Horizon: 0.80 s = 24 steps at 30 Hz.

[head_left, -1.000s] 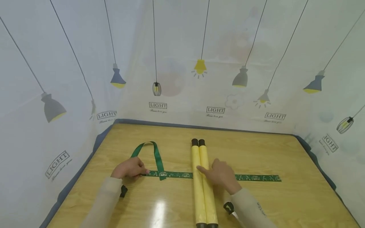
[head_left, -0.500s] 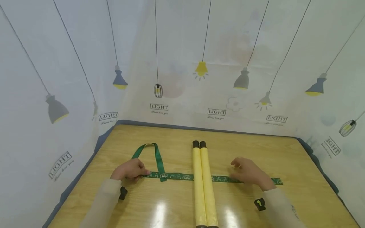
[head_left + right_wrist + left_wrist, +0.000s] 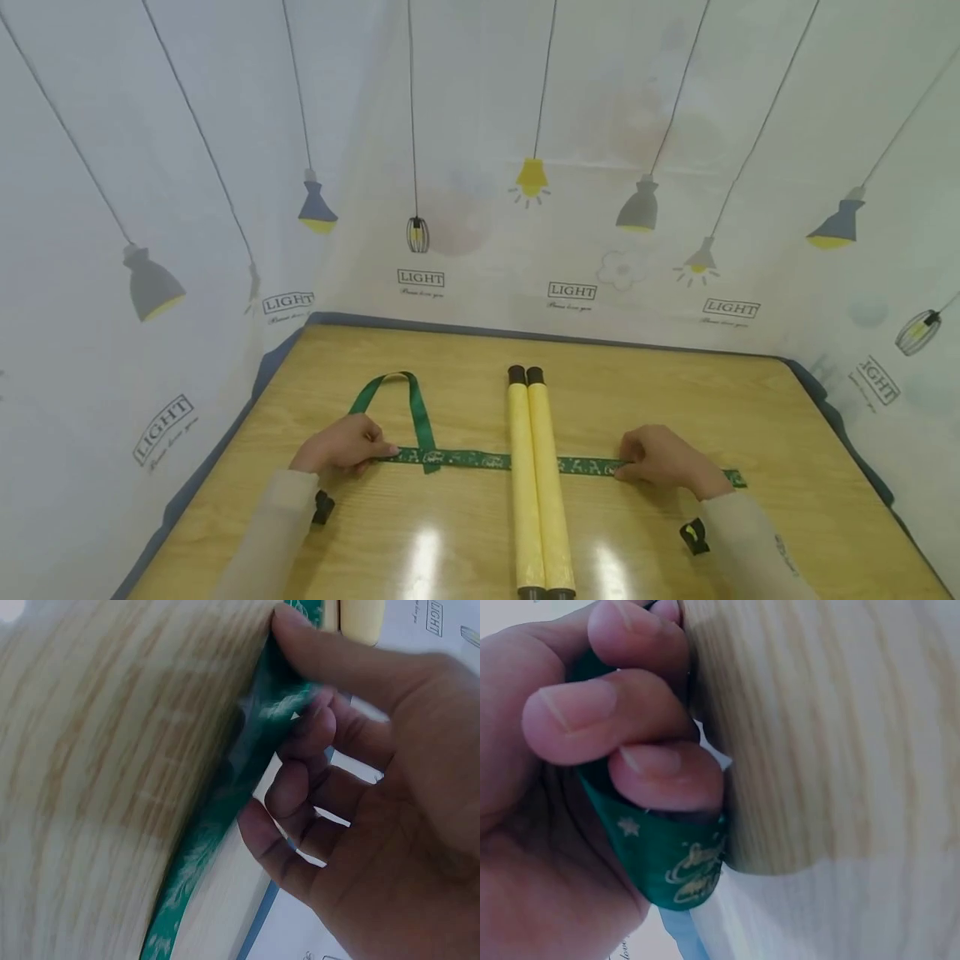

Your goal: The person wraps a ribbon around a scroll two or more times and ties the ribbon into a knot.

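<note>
A green ribbon (image 3: pixel 468 459) with pale printed lettering stretches across the wooden table, passing beneath two yellow tubes with black end caps (image 3: pixel 551 492) that lie side by side. My left hand (image 3: pixel 341 442) pinches the ribbon left of the tubes; its spare length arcs up behind that hand and crosses back over the strip. In the left wrist view, part of the ribbon (image 3: pixel 679 859) runs through the curled fingers. To the right of the tubes, my right hand (image 3: pixel 663 457) pinches the ribbon between thumb and fingers, and the ribbon's right end (image 3: pixel 737 478) shows beyond it.
The wooden table (image 3: pixel 450 350) ends at a dark blue edge at the back and sides. Behind it hangs a pale sheet (image 3: pixel 480 125) printed with lamps. Small black devices sit at the left wrist (image 3: pixel 322 507) and right wrist (image 3: pixel 693 536).
My right hand has left the tubes, moved right and taken hold of the ribbon. The left hand keeps its pinch in place, and the tubes still lie together across the ribbon.
</note>
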Each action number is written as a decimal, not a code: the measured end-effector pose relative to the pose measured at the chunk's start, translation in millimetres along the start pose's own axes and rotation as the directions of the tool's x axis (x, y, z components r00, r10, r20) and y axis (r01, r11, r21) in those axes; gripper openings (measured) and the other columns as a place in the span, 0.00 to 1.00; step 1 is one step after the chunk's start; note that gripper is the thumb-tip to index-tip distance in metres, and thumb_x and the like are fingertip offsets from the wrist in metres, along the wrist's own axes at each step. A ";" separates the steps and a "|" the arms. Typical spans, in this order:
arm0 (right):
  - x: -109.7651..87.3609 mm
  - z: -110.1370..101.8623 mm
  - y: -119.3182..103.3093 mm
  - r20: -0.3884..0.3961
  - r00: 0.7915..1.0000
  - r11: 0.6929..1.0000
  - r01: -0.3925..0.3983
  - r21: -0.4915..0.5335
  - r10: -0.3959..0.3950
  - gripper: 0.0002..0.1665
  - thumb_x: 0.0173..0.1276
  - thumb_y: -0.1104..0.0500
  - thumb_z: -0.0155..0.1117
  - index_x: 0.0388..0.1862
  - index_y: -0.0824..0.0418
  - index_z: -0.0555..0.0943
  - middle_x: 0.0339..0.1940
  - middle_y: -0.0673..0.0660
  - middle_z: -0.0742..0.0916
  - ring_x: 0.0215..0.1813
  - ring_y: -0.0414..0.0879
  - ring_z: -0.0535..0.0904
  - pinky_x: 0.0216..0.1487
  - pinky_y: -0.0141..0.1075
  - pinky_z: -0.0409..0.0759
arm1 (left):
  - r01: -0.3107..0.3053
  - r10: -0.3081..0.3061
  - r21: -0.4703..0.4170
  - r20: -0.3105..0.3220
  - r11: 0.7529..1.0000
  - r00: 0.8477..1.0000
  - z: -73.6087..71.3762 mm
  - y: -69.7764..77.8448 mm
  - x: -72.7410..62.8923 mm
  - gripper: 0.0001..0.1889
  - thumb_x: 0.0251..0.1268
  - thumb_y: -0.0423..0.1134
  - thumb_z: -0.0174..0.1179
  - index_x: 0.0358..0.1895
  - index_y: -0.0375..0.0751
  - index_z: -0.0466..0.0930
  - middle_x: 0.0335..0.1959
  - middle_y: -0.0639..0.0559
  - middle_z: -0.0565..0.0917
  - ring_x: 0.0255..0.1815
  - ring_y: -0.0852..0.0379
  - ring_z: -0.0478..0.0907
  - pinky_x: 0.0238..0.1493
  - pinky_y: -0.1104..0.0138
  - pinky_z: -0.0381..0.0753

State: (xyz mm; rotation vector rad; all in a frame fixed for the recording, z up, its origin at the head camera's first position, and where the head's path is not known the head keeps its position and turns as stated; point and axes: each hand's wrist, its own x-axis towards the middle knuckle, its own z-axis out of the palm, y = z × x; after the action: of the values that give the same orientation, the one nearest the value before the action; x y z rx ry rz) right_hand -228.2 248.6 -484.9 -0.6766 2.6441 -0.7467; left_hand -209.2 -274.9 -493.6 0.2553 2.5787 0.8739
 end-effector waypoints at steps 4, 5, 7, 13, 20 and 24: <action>-0.4 -4.6 4.9 0.039 0.999 0.999 0.013 0.043 -0.015 0.19 0.67 0.47 0.74 0.23 0.53 0.77 0.19 0.44 0.72 0.22 0.36 0.64 0.27 0.31 0.65 | -0.019 0.019 0.005 0.005 1.000 1.000 -2.6 -2.1 -0.3 0.21 0.73 0.55 0.62 0.24 0.46 0.81 0.10 0.55 0.74 0.11 0.61 0.63 0.20 0.69 0.66; -1.1 -5.8 6.4 0.044 0.999 0.998 0.017 0.058 -0.020 0.22 0.68 0.46 0.73 0.21 0.53 0.74 0.18 0.43 0.71 0.22 0.35 0.63 0.27 0.31 0.64 | -0.026 0.026 0.005 0.007 1.000 1.000 -3.5 -2.6 -0.4 0.21 0.73 0.55 0.62 0.24 0.46 0.81 0.10 0.55 0.74 0.11 0.61 0.63 0.20 0.68 0.67; -2.6 -8.8 9.3 0.053 0.998 0.996 0.032 0.086 -0.037 0.25 0.69 0.45 0.71 0.20 0.54 0.71 0.17 0.42 0.69 0.21 0.34 0.62 0.26 0.30 0.64 | -0.046 0.046 0.005 0.010 0.999 0.999 -5.7 -3.5 0.0 0.20 0.73 0.56 0.61 0.26 0.46 0.81 0.10 0.55 0.74 0.11 0.61 0.63 0.20 0.68 0.68; -7.2 -18.5 15.0 0.028 0.999 0.991 0.013 0.135 -0.017 0.24 0.73 0.42 0.66 0.25 0.58 0.78 0.18 0.44 0.73 0.22 0.36 0.66 0.27 0.32 0.67 | -0.088 0.088 0.012 -0.003 0.996 0.996 -14.9 -6.4 -0.6 0.22 0.72 0.58 0.62 0.26 0.46 0.81 0.08 0.55 0.72 0.09 0.60 0.62 0.19 0.67 0.68; -17.5 -23.2 26.8 -0.060 0.995 0.989 -0.071 0.130 0.079 0.24 0.70 0.38 0.67 0.26 0.55 0.79 0.21 0.46 0.73 0.23 0.38 0.67 0.27 0.32 0.66 | -0.090 0.090 -0.001 0.031 0.996 0.995 -22.3 -12.9 -3.3 0.19 0.68 0.58 0.65 0.27 0.48 0.84 0.09 0.57 0.71 0.10 0.62 0.62 0.18 0.69 0.63; -25.6 -28.5 33.9 -0.104 0.991 0.992 -0.077 0.102 0.087 0.26 0.71 0.36 0.66 0.26 0.55 0.78 0.21 0.46 0.73 0.23 0.37 0.67 0.27 0.32 0.66 | -0.102 0.102 -0.005 0.059 0.995 0.993 -27.7 -14.6 -7.2 0.19 0.66 0.58 0.67 0.27 0.47 0.85 0.10 0.59 0.70 0.10 0.63 0.62 0.17 0.71 0.63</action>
State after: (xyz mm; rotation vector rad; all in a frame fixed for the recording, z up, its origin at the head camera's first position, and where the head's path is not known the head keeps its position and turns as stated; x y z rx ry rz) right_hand -230.4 298.9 -476.2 -0.5111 2.6931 -0.9065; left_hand -215.2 -303.6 -480.3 0.4093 2.5289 0.8911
